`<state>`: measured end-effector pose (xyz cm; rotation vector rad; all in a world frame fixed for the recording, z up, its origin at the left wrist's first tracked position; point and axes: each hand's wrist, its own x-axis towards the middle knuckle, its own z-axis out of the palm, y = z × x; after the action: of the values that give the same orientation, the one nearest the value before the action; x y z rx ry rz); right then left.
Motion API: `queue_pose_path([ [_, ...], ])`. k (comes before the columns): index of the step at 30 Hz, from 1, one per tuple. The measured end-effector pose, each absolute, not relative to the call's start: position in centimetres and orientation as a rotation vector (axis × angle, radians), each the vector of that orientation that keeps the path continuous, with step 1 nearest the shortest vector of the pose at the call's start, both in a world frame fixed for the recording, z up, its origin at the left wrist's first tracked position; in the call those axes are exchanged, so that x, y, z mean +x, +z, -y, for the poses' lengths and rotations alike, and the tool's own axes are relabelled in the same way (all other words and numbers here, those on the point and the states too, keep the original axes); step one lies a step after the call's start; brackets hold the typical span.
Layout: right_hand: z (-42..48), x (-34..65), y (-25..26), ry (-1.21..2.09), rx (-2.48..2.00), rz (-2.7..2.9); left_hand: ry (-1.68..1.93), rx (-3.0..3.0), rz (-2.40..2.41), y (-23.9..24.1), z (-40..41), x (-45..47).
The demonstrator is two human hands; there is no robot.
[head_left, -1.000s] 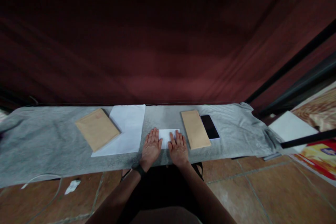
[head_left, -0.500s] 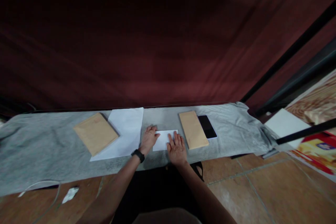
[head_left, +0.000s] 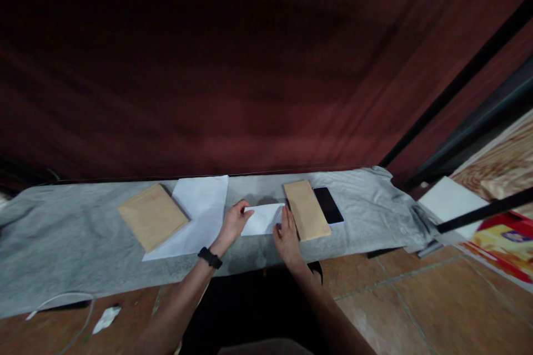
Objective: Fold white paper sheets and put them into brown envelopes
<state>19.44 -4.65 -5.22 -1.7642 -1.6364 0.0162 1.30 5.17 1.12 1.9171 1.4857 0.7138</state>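
Note:
A white sheet of paper [head_left: 261, 219], folded to a small rectangle, lies between my hands on the grey cloth, its upper edge slightly raised. My left hand [head_left: 235, 221], with a black watch at the wrist, pinches its upper left corner between thumb and fingers. At the right end my right hand [head_left: 287, 237] holds the edge, fingers together on the far side and thumb nearer me. Close beside that hand is a stack of brown envelopes [head_left: 307, 211]. Larger white sheets [head_left: 206, 205] lie left of my left hand, partly under another pile of brown envelopes [head_left: 152, 216].
A smartphone [head_left: 328, 205] lies right of the narrow envelopes. The grey cloth [head_left: 83, 233] covers a long bench against a dark red curtain [head_left: 266, 94]. Black bars [head_left: 458, 83] and a white board [head_left: 452, 199] stand at the right. A white cable [head_left: 62, 295] hangs at the front left.
My right hand has moved from lying flat on the folded paper to its right edge. My left hand has shifted slightly and now pinches the corner, and the paper's upper edge has lifted.

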Motion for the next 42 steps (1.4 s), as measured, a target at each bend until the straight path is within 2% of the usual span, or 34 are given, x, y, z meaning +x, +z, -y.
queue_pose_path([
  [6,3.5,21.4,-1.7,-0.045,-1.630,1.582,1.020,1.946,-1.190,2.8,-2.7,0.3],
  [13,6.7,21.0,-4.9,0.148,-1.574,1.817,0.885,2.012,-1.175,-3.4,0.8,-2.1],
  [16,7.3,20.5,-6.0,0.209,-1.570,1.833,0.825,2.066,-1.135,-4.6,1.4,-2.6],
  [22,5.3,19.3,-5.6,0.133,-1.542,1.942,0.842,2.029,-1.133,-4.0,0.2,-2.3],
  [30,4.9,18.3,-6.3,-0.022,-1.751,2.096,0.649,2.136,-1.225,-2.9,-1.4,-1.6],
  [35,5.1,18.0,-6.0,-0.017,-1.785,2.091,0.459,2.377,-1.380,-2.3,0.3,1.0],
  [42,4.8,18.1,-5.8,0.052,-1.793,2.077,0.512,2.501,-1.488,-3.6,1.6,3.8],
])
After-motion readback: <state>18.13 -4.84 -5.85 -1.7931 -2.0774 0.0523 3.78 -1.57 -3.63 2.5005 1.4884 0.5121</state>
